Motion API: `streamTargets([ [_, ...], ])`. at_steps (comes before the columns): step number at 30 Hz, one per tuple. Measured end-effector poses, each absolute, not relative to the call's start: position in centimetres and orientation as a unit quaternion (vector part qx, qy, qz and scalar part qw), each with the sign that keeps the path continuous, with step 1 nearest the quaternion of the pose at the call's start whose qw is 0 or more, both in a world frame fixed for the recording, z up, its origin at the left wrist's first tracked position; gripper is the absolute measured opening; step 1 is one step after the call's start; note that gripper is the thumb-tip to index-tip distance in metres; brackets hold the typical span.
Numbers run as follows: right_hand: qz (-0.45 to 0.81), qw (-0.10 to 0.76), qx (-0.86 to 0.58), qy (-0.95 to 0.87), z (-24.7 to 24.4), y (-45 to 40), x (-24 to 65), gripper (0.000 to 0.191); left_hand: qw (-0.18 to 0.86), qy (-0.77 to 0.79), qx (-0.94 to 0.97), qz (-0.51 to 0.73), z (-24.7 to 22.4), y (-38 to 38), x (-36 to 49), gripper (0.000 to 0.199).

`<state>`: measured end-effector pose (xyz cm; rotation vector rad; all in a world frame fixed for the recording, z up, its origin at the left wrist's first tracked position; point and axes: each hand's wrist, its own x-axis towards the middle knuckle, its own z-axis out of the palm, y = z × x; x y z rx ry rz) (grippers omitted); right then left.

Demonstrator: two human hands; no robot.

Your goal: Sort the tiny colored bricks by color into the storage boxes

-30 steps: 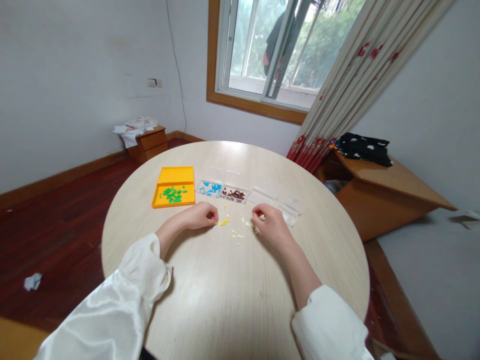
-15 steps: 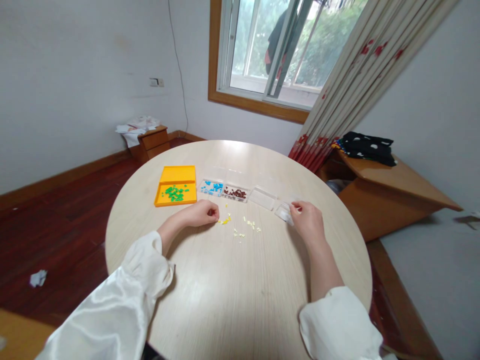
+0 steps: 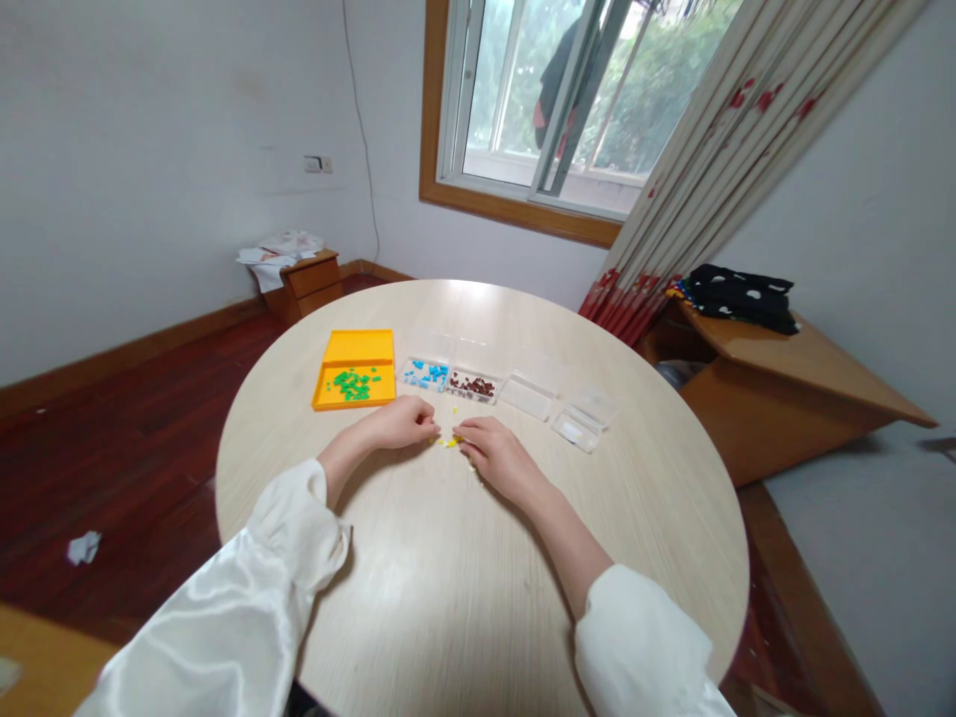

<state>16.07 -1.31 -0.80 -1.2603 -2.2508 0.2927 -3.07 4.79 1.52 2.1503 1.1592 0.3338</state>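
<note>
My left hand [image 3: 403,422] rests on the table with its fingers curled together beside a small group of yellow pieces. Whatever its fingertips pinch is too small to make out. From the other side my right hand [image 3: 499,456] touches down at the same yellow pieces [image 3: 450,442], thumb and fingers drawn together; what lies between them is hidden. It also covers most of the pale cream pieces. Just beyond the hands lie clear boxes, one with blue pieces [image 3: 427,374] and one with dark brown pieces [image 3: 473,385].
An open orange case [image 3: 357,347] holding green pieces [image 3: 354,384] is at the left. Farther right are a clear lidded box [image 3: 527,395] and a smaller one [image 3: 578,429], lid raised. The round table [image 3: 418,597] carries everything; a tilted wooden cabinet [image 3: 807,378] stands beyond its right edge.
My right hand has moved left from the small clear box at the right to the yellow pieces. My left hand has stayed nearly in place.
</note>
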Motion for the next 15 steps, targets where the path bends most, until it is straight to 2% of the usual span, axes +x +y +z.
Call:
streamTargets([
  [4,0.113,0.250,-0.468,-0.840,-1.07,-1.03,16.02,0.022,0.328,0.440,0.826,0.130,1.33,4.93,-3.11,0.030],
  [9,0.103,0.258,-0.462,-0.842,-1.58,-0.70,16.15,0.021,0.368,0.405,0.830,0.107,1.40,5.02,-3.28,0.017],
  [15,0.114,0.251,-0.449,-0.850,-1.75,-0.57,15.66,0.020,0.364,0.392,0.841,0.083,1.32,5.08,-3.23,0.025],
])
